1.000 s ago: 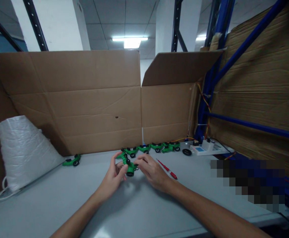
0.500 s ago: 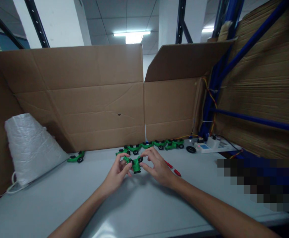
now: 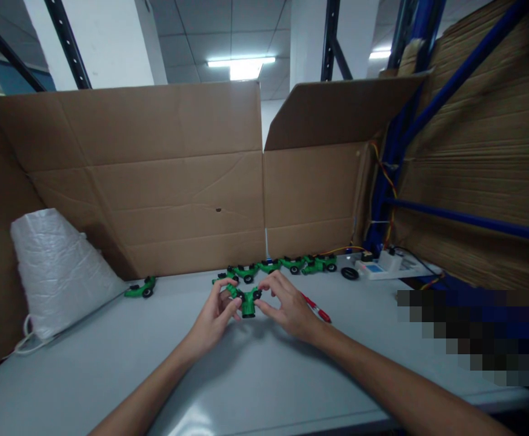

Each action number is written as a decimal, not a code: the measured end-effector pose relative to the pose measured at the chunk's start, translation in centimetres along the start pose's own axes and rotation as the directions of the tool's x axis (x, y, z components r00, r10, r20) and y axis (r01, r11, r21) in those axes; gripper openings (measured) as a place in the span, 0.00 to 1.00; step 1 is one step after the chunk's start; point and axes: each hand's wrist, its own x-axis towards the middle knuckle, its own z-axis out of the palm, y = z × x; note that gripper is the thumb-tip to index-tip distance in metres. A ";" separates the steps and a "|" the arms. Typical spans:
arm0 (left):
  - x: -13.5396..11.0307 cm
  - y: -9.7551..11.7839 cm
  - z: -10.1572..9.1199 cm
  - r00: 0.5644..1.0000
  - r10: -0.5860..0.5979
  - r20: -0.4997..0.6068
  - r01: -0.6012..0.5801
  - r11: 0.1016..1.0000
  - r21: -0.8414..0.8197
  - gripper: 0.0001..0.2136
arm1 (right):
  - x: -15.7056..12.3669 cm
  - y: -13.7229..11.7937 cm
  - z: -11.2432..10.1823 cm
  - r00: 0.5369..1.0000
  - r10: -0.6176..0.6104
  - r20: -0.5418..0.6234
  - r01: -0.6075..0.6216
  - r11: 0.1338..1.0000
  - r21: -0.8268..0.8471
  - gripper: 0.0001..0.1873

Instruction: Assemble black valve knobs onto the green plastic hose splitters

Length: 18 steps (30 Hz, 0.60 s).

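A green toy vehicle with black wheels (image 3: 248, 304) is held up above the table between my two hands. My left hand (image 3: 213, 316) pinches its left side with thumb and fingers. My right hand (image 3: 286, 307) has its thumb and fingertips on the wheel at the other side. Parts of the toy are covered by my fingers. Behind my hands, several similar green toy vehicles (image 3: 293, 264) stand in a row at the back of the table. Another green toy vehicle (image 3: 141, 287) sits apart at the left. Beside my right hand lies a red pen (image 3: 317, 309).
A white plastic-wrapped bundle (image 3: 59, 272) leans at the left of the table (image 3: 123, 363). Cardboard panels (image 3: 177, 181) wall the back. At the right are a black ring (image 3: 349, 274), a power strip (image 3: 400, 266) with cables and a blue rack post (image 3: 385, 181).
The held toy has turned slightly, its lower end shifting a little left. Both hands stay almost in place.
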 end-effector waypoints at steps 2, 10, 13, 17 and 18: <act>0.0 -0.2 -0.1 1.000 0.004 0.009 -0.004 1.000 0.006 0.23 | 0.0 0.0 0.0 1.000 -0.006 0.004 0.006 1.000 0.000 0.11; 0.0 0.4 -0.2 0.999 0.039 0.031 -0.040 0.998 0.046 0.22 | -0.4 0.2 0.5 0.999 -0.047 0.008 0.047 0.999 -0.018 0.06; -0.1 0.3 -0.5 0.999 0.040 0.027 -0.044 0.987 0.155 0.21 | -0.4 -0.1 0.7 0.997 -0.072 0.013 0.072 0.997 -0.036 0.06; -0.1 -0.2 -0.6 0.998 0.056 0.023 -0.059 0.975 0.213 0.19 | -0.3 -0.8 0.5 0.991 -0.135 0.021 0.137 0.983 -0.123 0.08; -0.2 -0.3 -0.6 0.998 0.058 0.027 -0.062 0.976 0.210 0.19 | -0.3 -0.9 0.4 0.989 -0.146 0.026 0.149 0.979 -0.142 0.08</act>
